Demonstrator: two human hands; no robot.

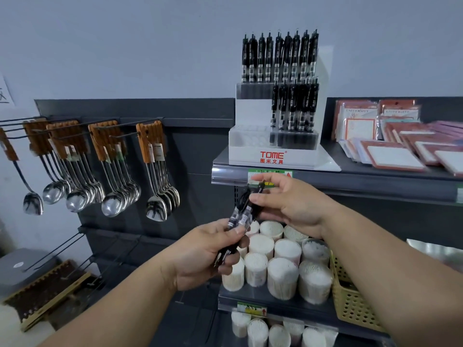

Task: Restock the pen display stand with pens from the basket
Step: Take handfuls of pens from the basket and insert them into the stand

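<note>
Pens (pixel 239 216) — two visible, perhaps three — low ends in grip of left hand (pixel 205 254), tops in pinch of right hand (pixel 288 204).

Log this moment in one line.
left hand: grips pens | right hand: pinches one pen's top end | display stand: lower row's left slots empty

Black pens (pixel 240 217) bunched, tilted, white tiered display stand (pixel 273 160) part-filled above, yellow basket (pixel 350 304) lower right
</note>
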